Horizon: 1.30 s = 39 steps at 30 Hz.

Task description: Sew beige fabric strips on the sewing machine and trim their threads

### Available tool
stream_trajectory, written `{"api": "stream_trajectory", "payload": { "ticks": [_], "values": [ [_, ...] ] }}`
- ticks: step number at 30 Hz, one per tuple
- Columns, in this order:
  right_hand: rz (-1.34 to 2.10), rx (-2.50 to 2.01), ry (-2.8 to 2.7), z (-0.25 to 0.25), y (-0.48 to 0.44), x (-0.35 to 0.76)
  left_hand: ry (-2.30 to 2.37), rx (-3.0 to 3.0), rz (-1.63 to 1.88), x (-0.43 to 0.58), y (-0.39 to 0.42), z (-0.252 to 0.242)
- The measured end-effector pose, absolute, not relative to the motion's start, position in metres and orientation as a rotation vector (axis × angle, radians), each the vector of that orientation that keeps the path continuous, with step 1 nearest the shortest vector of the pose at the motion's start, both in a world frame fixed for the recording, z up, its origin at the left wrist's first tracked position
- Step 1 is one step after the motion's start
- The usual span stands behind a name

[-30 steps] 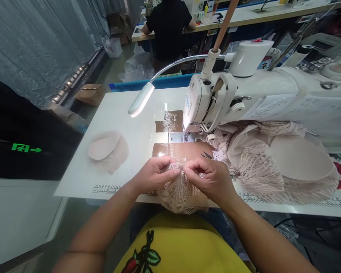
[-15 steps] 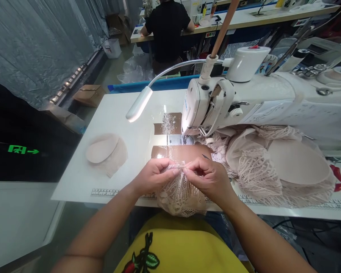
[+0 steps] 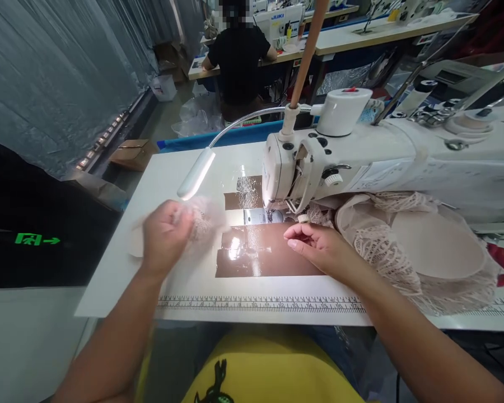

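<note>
My left hand [image 3: 167, 232] is closed on a beige lace piece [image 3: 204, 221], blurred by motion, over the left part of the table. Under and behind that hand, the edge of a pale cup piece [image 3: 136, 240] shows on the tabletop, mostly hidden. My right hand [image 3: 315, 242] hovers by the brown taped patch [image 3: 252, 263], just in front of the sewing machine's needle area [image 3: 273, 210]. Its fingers are curled in, with thumb and forefinger near each other; whatever the palm may hold is hidden. Right of it lies a heap of beige lace and moulded cups [image 3: 437, 243].
The white sewing machine [image 3: 340, 162] spans the right side. A lamp [image 3: 197, 173] on a bendy neck hangs over the table. A ruler strip [image 3: 252, 304] runs along the front edge. Ahead, a person in black [image 3: 239, 64] sits at another bench [image 3: 331, 45].
My hands have parted. The left has carried the lace piece from the front middle to the left, near the pale cup piece. The right has stayed near the machine, and the view has shifted slightly.
</note>
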State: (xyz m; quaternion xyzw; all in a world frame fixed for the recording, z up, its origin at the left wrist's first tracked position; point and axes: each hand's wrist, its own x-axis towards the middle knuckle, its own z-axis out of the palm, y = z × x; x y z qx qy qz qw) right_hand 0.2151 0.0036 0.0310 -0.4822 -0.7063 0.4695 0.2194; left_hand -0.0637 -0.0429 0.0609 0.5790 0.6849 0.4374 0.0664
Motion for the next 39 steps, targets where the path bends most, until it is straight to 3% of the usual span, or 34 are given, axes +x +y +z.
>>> {"api": "stream_trajectory", "payload": {
  "ticks": [3,5,9,13,19,23,28,39],
  "values": [
    [1.053,-1.386,-2.192,0.031,0.01,0.214,2.028,2.164,1.03,-0.033,-0.02,0.039],
    [0.914,-1.364,-2.274,0.027,0.012,0.21,1.92,2.478,0.6,-0.002,-0.007,0.015],
    [0.699,-1.303,-2.369,0.016,0.013,0.202,1.795,2.544,0.414,0.046,-0.005,-0.017],
    [0.482,-1.238,-2.53,0.003,0.011,0.196,1.708,2.509,0.316,0.054,-0.02,-0.008],
    [0.133,-1.261,-2.704,-0.009,0.007,0.191,1.303,2.266,0.395,0.022,-0.016,0.027],
    [-0.017,-1.294,-2.671,-0.012,0.004,0.19,1.311,2.355,0.541,0.011,-0.003,0.015],
    [-0.062,-1.374,-2.64,-0.014,0.006,0.187,1.276,2.606,0.578,0.012,0.009,-0.011],
    [-0.017,-1.514,-2.621,-0.012,0.013,0.181,1.221,2.633,0.58,0.002,0.026,-0.018]
  ]
}}
